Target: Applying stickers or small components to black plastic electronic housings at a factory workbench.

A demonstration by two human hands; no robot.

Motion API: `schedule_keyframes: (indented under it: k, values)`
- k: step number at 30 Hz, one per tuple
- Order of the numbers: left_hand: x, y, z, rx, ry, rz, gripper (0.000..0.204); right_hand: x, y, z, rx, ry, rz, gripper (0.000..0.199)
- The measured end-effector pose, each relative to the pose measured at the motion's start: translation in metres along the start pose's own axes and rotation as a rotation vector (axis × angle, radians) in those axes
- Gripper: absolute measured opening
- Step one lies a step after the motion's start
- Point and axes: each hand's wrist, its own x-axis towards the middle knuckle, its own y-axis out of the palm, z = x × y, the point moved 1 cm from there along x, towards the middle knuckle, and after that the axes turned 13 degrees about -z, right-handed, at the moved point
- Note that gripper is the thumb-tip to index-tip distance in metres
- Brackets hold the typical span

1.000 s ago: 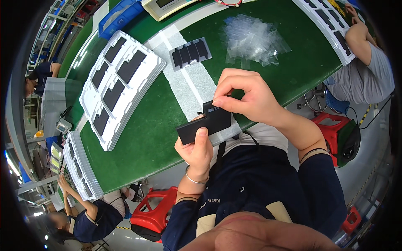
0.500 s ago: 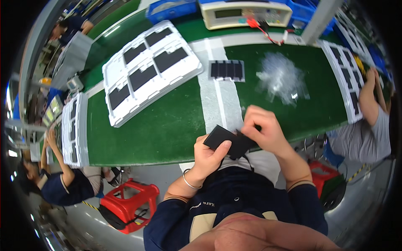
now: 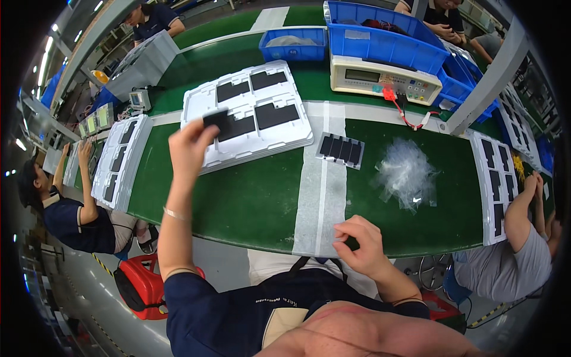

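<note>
My left hand point(image 3: 189, 146) pinches a flat black rectangular piece point(image 3: 215, 121) over the near left part of a white moulded tray point(image 3: 208, 150). This tray tops a stack, and flat black notched pieces point(image 3: 277, 115) lie in several of its pockets. My right hand point(image 3: 361, 243) hovers at the table's near edge, thumb and fingers curled together; whether anything small is between them I cannot make out. Beyond it lies a clear sheet point(image 3: 357, 163) bearing a row of black strips point(image 3: 340, 150). To its right sits a loose heap of clear plastic film pieces point(image 3: 408, 174).
A pale cloth strip point(image 3: 309, 202) crosses the green table point(image 3: 250, 202). Behind stand a bench meter point(image 3: 383, 80) with red and black leads, blue bins point(image 3: 380, 38) and a grey post point(image 3: 491, 77). More tray stacks point(image 3: 122, 160) flank both sides, near co-workers. A red stool point(image 3: 140, 285) stands lower left.
My left hand has carried the black piece from in front of my body up and left to the tray. My right hand is off the piece. The view has tilted up.
</note>
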Motion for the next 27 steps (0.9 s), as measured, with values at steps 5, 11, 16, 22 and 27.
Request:
schedule_keyframes:
  k: [5,11,16,22,27]
  values:
    - [0.038,0.017,0.095,0.441,0.212,0.101,0.017,0.004,0.005,-0.001,-0.059,-0.181,0.119,0.019]
    - [0.010,0.045,0.134,0.470,-0.024,0.433,0.055,0.002,0.005,-0.001,-0.086,-0.142,0.165,0.013]
    - [0.010,0.043,0.121,0.516,0.170,0.228,0.047,0.005,0.012,-0.002,-0.094,-0.168,0.192,0.013]
    - [0.009,0.060,0.122,0.540,0.104,0.319,0.042,-0.004,0.015,-0.014,-0.091,-0.224,0.264,0.015]
    - [0.013,0.044,0.126,0.608,0.111,0.397,0.040,-0.013,0.017,-0.020,-0.182,-0.262,0.290,0.019]
